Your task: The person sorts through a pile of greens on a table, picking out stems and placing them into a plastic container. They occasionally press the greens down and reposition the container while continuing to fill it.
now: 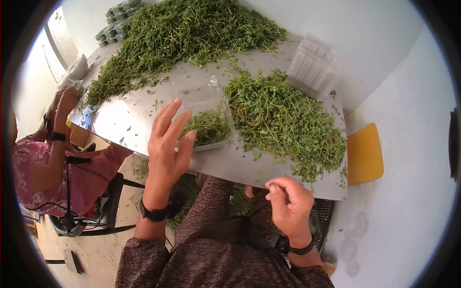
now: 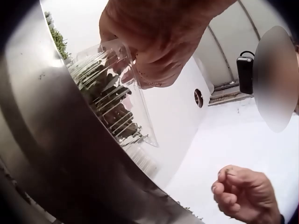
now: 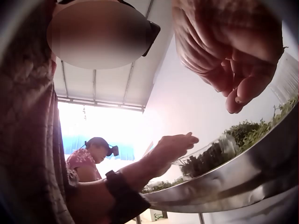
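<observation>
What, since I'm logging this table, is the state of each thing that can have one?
Clear box: open, greens inside
Left hand: fingers extended by the box, contact unclear
Right hand: fingers curled, nothing visibly held
Large pile: heaped, loose
Smaller pile: spread loose
Spare boxes: stacked, empty-looking
Filled boxes: stacked
Table: littered with scraps

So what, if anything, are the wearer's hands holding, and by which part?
The left hand holds nothing; no held thing shows in the curled right hand.
</observation>
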Motion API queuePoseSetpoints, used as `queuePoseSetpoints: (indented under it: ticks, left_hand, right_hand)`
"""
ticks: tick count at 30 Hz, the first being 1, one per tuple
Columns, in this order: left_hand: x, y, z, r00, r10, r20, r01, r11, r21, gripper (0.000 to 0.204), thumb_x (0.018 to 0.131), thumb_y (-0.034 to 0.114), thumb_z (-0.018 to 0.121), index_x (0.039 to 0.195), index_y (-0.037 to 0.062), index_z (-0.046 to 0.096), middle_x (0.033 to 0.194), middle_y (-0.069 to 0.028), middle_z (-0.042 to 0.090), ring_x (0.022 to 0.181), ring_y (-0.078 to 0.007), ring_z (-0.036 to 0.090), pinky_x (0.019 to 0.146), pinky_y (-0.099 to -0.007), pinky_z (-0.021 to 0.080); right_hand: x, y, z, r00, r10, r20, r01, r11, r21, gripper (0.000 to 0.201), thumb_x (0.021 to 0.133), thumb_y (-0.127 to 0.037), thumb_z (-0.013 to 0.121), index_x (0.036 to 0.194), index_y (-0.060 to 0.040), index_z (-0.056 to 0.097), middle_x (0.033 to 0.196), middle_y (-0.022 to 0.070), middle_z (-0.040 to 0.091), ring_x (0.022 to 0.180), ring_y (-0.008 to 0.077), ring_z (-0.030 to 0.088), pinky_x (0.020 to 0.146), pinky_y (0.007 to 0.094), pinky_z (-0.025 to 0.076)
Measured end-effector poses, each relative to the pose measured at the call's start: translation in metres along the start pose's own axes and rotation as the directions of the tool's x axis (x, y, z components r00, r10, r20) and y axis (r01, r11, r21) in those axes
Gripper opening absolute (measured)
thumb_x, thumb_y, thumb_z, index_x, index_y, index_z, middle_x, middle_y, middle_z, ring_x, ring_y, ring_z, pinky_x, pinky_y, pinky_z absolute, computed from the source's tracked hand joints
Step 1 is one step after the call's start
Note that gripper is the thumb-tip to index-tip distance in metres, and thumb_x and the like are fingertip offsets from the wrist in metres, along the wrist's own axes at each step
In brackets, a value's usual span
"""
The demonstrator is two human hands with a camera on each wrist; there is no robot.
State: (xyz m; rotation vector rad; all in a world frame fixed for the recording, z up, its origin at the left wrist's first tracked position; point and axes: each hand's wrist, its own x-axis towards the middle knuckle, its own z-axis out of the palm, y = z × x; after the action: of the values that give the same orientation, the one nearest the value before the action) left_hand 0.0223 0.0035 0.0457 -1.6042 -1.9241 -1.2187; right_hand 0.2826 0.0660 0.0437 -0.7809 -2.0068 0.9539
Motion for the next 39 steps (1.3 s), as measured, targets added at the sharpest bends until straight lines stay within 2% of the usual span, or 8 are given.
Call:
queuePoseSetpoints:
  ticks: [5, 8, 12, 22, 24, 31, 37, 39]
  left_hand:
    - [-0.014, 0.000, -0.012, 0.988, 0.103, 0.115, -0.112, 0.991, 0.075, 0.031, 0.081, 0.017, 0.068, 0.109, 0.0026, 0.067, 0.134, -0.0174, 0.055, 0.127, -0.0377, 0.049, 0.108, -0.0527, 0.036]
    - [-0.022, -0.001, -0.013, 0.983, 0.107, 0.151, -0.116, 0.992, 0.050, 0.031, 0.073, 0.012, 0.073, 0.102, 0.0036, 0.067, 0.130, -0.0161, 0.057, 0.125, -0.0370, 0.051, 0.108, -0.0552, 0.035]
    - [-0.029, -0.002, -0.005, 0.985, 0.096, 0.140, -0.095, 0.995, -0.014, 0.027, 0.069, 0.000, 0.071, 0.095, 0.0039, 0.066, 0.119, -0.0137, 0.061, 0.122, -0.0354, 0.053, 0.107, -0.0555, 0.036]
    - [-0.033, -0.013, -0.006, 0.991, 0.137, 0.002, -0.137, 0.989, 0.062, 0.021, 0.069, -0.006, 0.067, 0.088, 0.0031, 0.063, 0.106, -0.0107, 0.062, 0.114, -0.0321, 0.058, 0.105, -0.0529, 0.039]
    - [-0.036, -0.015, -0.005, 0.993, 0.113, -0.018, -0.112, 0.993, 0.021, 0.021, 0.069, -0.007, 0.066, 0.087, 0.0024, 0.063, 0.105, -0.0111, 0.062, 0.112, -0.0324, 0.059, 0.104, -0.0525, 0.039]
    - [-0.041, -0.014, -0.004, 0.994, 0.099, -0.035, -0.099, 0.995, -0.013, 0.023, 0.069, -0.007, 0.065, 0.089, 0.0022, 0.063, 0.105, -0.0118, 0.062, 0.111, -0.0325, 0.059, 0.102, -0.0518, 0.041]
    - [-0.042, -0.009, -0.009, 0.997, 0.081, -0.016, -0.081, 0.997, -0.016, 0.022, 0.072, -0.008, 0.064, 0.091, 0.0035, 0.063, 0.105, -0.0118, 0.063, 0.111, -0.0328, 0.060, 0.102, -0.0544, 0.043]
    - [-0.042, -0.007, -0.010, 0.997, 0.075, -0.002, -0.075, 0.997, -0.020, 0.022, 0.072, -0.008, 0.065, 0.091, 0.0034, 0.063, 0.105, -0.0120, 0.063, 0.111, -0.0327, 0.060, 0.102, -0.0542, 0.042]
  right_hand:
    - [0.036, -0.009, -0.017, 0.998, -0.067, 0.016, 0.069, 0.981, -0.181, 0.008, 0.086, 0.003, 0.060, 0.093, 0.0029, 0.063, 0.079, 0.0084, 0.064, 0.064, 0.0123, 0.063, 0.057, 0.0235, 0.047]
    - [0.062, -0.016, -0.018, 0.976, -0.219, 0.005, 0.209, 0.924, -0.319, 0.012, 0.079, 0.001, 0.067, 0.091, -0.0022, 0.064, 0.075, 0.0148, 0.064, 0.057, 0.0311, 0.061, 0.051, 0.0354, 0.046]
    - [0.092, -0.018, -0.014, 0.968, -0.238, 0.079, 0.248, 0.863, -0.440, 0.011, 0.080, -0.004, 0.068, 0.091, -0.0020, 0.065, 0.074, 0.0144, 0.063, 0.057, 0.0328, 0.060, 0.051, 0.0382, 0.045]
    - [0.146, 0.014, 0.019, 0.976, -0.132, 0.171, 0.214, 0.708, -0.673, 0.025, 0.079, -0.019, 0.070, 0.070, 0.0018, 0.059, 0.060, 0.0198, 0.058, 0.057, 0.0384, 0.061, 0.053, 0.0453, 0.047]
    - [0.150, 0.018, 0.023, 0.984, -0.020, 0.176, 0.145, 0.661, -0.736, 0.031, 0.078, -0.021, 0.071, 0.065, 0.0030, 0.056, 0.057, 0.0191, 0.053, 0.056, 0.0376, 0.056, 0.056, 0.0452, 0.043]
    - [0.158, 0.030, 0.029, 0.987, 0.064, 0.147, 0.073, 0.640, -0.765, 0.034, 0.073, -0.017, 0.071, 0.053, 0.0021, 0.052, 0.051, 0.0202, 0.049, 0.050, 0.0371, 0.057, 0.049, 0.0445, 0.045]
    - [0.156, 0.038, 0.025, 0.987, 0.111, 0.112, -0.002, 0.718, -0.696, 0.019, 0.067, -0.009, 0.063, 0.054, 0.0009, 0.052, 0.052, 0.0204, 0.047, 0.049, 0.0385, 0.052, 0.049, 0.0448, 0.043]
    - [0.153, 0.028, 0.018, 0.998, 0.057, 0.012, -0.039, 0.804, -0.593, 0.016, 0.067, -0.008, 0.060, 0.057, 0.0012, 0.053, 0.054, 0.0207, 0.049, 0.049, 0.0368, 0.051, 0.050, 0.0442, 0.042]
